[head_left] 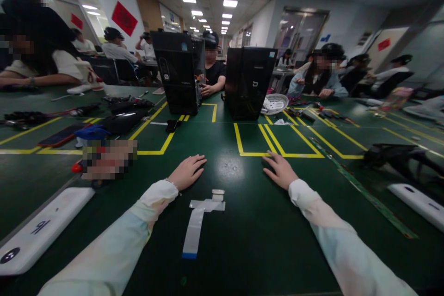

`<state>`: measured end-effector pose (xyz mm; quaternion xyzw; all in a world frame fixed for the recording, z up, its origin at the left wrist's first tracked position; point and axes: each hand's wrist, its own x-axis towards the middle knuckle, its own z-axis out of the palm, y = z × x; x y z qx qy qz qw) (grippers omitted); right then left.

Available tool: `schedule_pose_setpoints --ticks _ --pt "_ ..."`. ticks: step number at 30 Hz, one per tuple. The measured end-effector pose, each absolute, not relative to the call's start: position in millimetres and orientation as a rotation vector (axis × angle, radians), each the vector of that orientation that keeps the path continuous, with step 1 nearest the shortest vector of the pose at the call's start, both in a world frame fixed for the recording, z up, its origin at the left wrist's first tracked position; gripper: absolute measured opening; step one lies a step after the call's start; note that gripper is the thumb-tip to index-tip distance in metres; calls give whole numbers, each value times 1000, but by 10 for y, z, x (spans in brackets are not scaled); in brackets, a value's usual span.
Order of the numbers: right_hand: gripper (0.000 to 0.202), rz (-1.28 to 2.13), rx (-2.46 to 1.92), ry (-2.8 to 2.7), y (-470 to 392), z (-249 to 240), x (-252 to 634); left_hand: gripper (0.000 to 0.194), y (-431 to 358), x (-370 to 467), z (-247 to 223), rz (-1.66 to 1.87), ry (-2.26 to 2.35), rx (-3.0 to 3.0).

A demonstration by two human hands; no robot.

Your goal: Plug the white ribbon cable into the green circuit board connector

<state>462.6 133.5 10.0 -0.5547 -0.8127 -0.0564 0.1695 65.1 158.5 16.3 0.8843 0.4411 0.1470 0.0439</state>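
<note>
My left hand point(188, 172) lies palm down on the dark green table point(249, 240), its fingers stretched forward and nothing in them. Opposite it, my right hand point(279, 170) also rests flat, fingers apart, with the fingertips by a yellow tape line point(256, 154). Between my forearms, nearer the left one, is a flat white ribbon cable point(193, 233) with a blue end, which joins a crosswise strip. A small whitish piece point(218, 194) sits at the top of that strip. Neither hand touches the cable.
Two black computer towers point(178, 74) point(248, 83) stand ahead, with a person point(217, 69) behind them. A white basket point(275, 103) is beside the right tower. White devices point(45, 226) point(419, 203) flank my arms. A long green strip point(360, 189) lies right; tools and cables clutter the left.
</note>
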Motion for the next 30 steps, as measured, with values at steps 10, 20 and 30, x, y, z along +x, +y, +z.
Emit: schedule_pose_setpoints --ticks 10,20,30 --pt "64 -265 -2641 -1142 1382 69 5740 46 1590 652 158 412 1359 2711" --pt "69 -96 -2732 -1040 1297 196 5749 46 1587 652 162 412 1371 2708" --pt "70 -2 -2635 -1406 898 251 5844 46 1591 648 162 435 1360 2714"
